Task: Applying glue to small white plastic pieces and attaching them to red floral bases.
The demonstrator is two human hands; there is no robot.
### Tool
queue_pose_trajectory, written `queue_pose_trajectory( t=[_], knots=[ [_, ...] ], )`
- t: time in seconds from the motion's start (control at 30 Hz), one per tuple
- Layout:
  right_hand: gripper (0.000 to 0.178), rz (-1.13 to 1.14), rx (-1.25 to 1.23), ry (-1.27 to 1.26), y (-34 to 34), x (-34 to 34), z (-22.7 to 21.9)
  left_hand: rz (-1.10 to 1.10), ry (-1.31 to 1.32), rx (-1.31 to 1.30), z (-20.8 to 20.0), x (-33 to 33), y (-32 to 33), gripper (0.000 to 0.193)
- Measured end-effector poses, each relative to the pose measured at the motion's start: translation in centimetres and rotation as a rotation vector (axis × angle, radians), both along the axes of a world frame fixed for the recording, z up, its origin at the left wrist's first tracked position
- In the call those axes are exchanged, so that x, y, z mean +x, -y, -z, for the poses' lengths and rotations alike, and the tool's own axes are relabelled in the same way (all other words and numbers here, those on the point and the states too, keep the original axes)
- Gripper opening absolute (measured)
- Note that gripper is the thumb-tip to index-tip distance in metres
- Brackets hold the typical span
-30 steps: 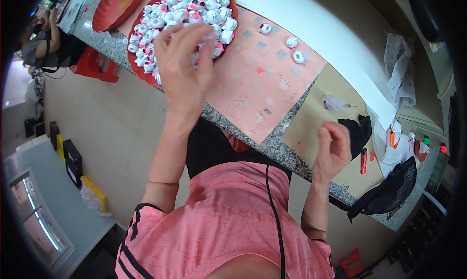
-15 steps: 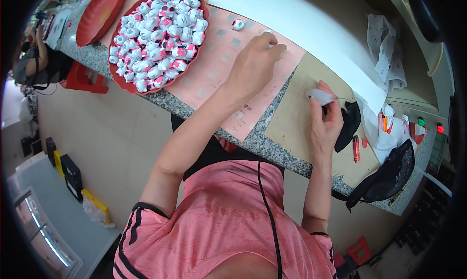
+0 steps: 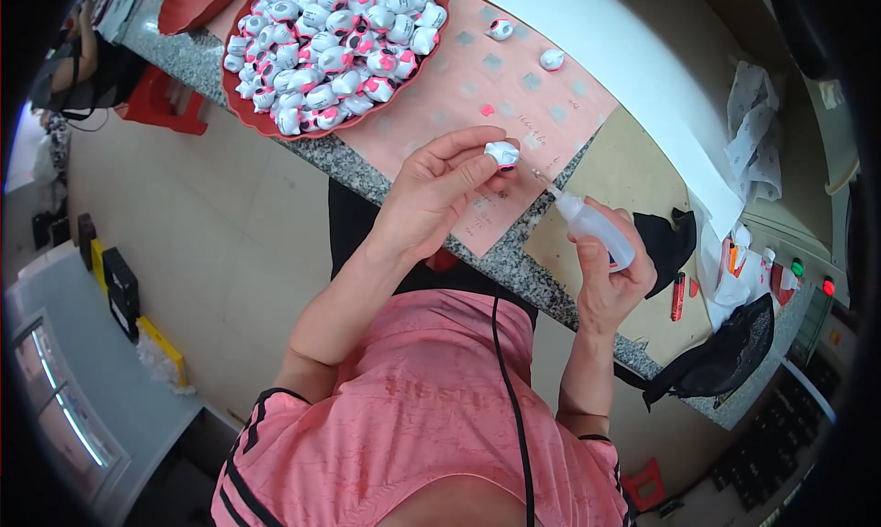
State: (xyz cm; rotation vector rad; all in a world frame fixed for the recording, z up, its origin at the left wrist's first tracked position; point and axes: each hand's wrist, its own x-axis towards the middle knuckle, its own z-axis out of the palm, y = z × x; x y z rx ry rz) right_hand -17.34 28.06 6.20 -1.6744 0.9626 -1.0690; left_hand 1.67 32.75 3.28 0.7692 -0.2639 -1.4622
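Note:
My left hand (image 3: 445, 183) is closed on a small white figurine (image 3: 502, 155) with pink and black patches, pinched between thumb and fingers above the pink paper (image 3: 440, 77). In my right hand (image 3: 617, 274) is a translucent squeeze bottle (image 3: 601, 233) with a thin nozzle. The bottle is tilted so that its tip points toward the figurine, a short gap apart. Two more figurines, one white and pink (image 3: 500, 29) and one mostly white (image 3: 552, 60), lie at the far part of the paper. Nearer lies a tiny pink piece (image 3: 487, 110).
A red scalloped tray (image 3: 240, 114) heaped with similar figurines stands at the left; another red tray (image 3: 174, 17) is behind it. Right of my right hand lie black cloth (image 3: 665, 250), a red lighter-like stick (image 3: 677, 297) and a black mesh item (image 3: 720, 348). A white curved panel (image 3: 633, 77) borders the back.
My left hand has drawn back from the far part of the paper and now holds a figurine in front of me. The bottle in my right hand has turned its nozzle toward it.

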Motion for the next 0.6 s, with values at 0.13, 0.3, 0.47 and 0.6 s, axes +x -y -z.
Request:
queue_pose_trajectory(
  t=[0.13,0.3,0.47,0.6],
  knots=[
    [0.032,-0.005,0.02,-0.074,-0.3,0.44,-0.03,-0.003,-0.02,0.0,-0.01,-0.01,-0.22,0.027],
    [0.034,-0.012,0.027,-0.131,-0.24,0.37,0.01,0.003,-0.027,0.009,-0.07,-0.15,-0.18,0.027],
    [0.033,-0.019,0.033,-0.139,-0.14,0.4,-0.1,0.005,-0.027,0.014,-0.17,-0.27,0.0,0.026],
    [0.031,-0.031,0.017,-0.142,-0.13,0.16,-0.1,0.0,-0.032,-0.004,0.12,-0.09,0.12,0.026]
  ],
)
